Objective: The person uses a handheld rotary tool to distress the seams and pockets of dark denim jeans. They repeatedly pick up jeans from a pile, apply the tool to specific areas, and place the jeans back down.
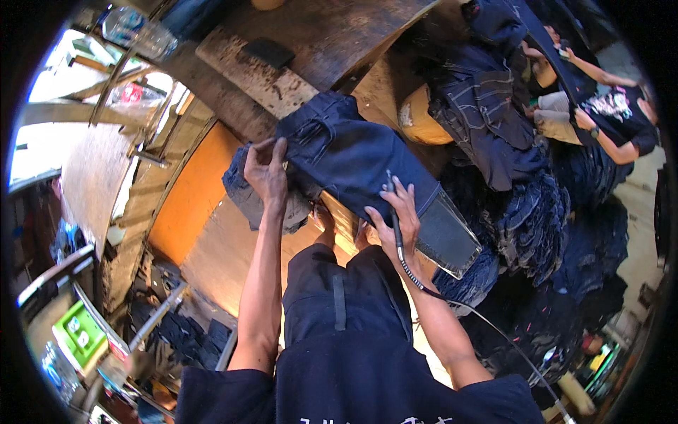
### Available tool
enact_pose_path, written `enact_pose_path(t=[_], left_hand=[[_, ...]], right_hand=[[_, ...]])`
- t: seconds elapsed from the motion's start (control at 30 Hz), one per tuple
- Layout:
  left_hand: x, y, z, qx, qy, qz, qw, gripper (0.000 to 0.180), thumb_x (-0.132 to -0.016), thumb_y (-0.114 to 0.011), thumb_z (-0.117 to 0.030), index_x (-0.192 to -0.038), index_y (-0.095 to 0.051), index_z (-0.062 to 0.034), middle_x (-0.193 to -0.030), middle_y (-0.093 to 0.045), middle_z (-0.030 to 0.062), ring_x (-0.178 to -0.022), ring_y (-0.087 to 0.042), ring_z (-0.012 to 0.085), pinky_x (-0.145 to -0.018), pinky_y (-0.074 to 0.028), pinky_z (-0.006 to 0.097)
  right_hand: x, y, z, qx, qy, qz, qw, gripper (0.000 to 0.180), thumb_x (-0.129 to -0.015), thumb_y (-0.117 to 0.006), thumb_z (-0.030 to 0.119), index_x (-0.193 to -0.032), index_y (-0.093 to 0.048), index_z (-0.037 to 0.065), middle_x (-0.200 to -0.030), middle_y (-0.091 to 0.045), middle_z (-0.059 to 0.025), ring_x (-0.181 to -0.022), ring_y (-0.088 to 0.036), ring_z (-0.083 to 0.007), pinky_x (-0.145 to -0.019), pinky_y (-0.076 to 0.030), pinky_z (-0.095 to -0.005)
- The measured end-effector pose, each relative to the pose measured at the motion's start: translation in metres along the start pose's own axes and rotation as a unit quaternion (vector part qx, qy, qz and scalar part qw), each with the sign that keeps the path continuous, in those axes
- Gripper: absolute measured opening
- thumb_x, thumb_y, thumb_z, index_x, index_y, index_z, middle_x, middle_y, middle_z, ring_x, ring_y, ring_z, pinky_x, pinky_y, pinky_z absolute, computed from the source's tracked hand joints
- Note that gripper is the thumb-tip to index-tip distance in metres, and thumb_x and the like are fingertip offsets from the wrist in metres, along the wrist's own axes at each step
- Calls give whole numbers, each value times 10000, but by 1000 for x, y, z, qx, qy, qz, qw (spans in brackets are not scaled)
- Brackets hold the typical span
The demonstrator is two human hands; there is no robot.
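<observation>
My left hand (268, 169) was half curled at the waist of the dark trousers (360, 148); I couldn't tell whether it gripped cloth. My right hand (405, 215), loosely closed, held a pen-like tool (397, 232), its tip at the leg. The board (452, 233) jutting from the hem probably gave that leg firm backing. I counted 1 board, 1 tool, 1 stretched pair.

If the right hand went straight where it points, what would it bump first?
Probably the dark trousers: the right hand points over them, holding a pen-like tool. I can't tell if the tip touches the cloth.
</observation>
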State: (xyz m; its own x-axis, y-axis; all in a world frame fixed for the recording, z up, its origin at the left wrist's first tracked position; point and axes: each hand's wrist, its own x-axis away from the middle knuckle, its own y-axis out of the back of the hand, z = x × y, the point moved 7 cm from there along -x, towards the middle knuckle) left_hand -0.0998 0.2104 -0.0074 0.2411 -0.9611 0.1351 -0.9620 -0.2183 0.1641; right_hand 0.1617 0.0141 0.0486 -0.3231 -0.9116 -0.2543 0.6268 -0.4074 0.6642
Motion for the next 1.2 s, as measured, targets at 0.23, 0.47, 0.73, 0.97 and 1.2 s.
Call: enact_pose_path(t=[0.23, 0.47, 0.73, 0.97, 1.2], left_hand=[[215, -92, -5, 180, 107, 130, 969, 867, -929, -896, -206, -1572, -351, -1, -1467, -598, 230, -1348, -597, 296, -1131, -500, 387], [269, -113, 42, 72, 246, 247, 935, 530, -912, -884, -66, -1353, -615, 56, -1317, -743, 166, -1164, -721, 211, -1050, -573, 373], [269, -103, 47, 129, 230, 220, 939, 361, -900, -878, -5, -1193, -683, 81, -1074, -801, 198, -973, -794, 217, -912, -655, 337], [270, -103, 54, 163, 186, 205, 947, 327, -901, -853, 25, -1171, -677, 76, -1053, -800, 198, -901, -796, 228, -830, -670, 358], [270, -103, 58, 162, 205, 219, 940, 360, -895, -876, 3, -1183, -675, 77, -1085, -793, 198, -1004, -794, 228, -946, -660, 349]], right_hand=[[0, 77, -43, -140, 71, 12, 988, 154, -1036, -718, 112, -1135, -781, 10, -1169, -801, -170, -1257, -727, -375, -1208, -442, -573], [24, 97, -85, -163, -2, 34, 986, 262, -966, -714, 88, -1192, -714, -44, -1156, -782, -248, -1138, -779, -386, -1088, -575, -518], [39, 96, -71, -121, 122, 92, 981, 181, -824, -740, 59, -959, -794, -48, -951, -810, -192, -1034, -816, -360, -1025, -631, -522], [44, 91, -66, -141, 156, 121, 970, 195, -849, -764, 87, -994, -804, -36, -928, -814, -179, -1039, -817, -349, -1004, -645, -518], [44, 89, -65, -140, 166, 132, 967, 196, -855, -765, 85, -999, -802, -42, -925, -811, -182, -1043, -816, -348, -1003, -646, -522]])
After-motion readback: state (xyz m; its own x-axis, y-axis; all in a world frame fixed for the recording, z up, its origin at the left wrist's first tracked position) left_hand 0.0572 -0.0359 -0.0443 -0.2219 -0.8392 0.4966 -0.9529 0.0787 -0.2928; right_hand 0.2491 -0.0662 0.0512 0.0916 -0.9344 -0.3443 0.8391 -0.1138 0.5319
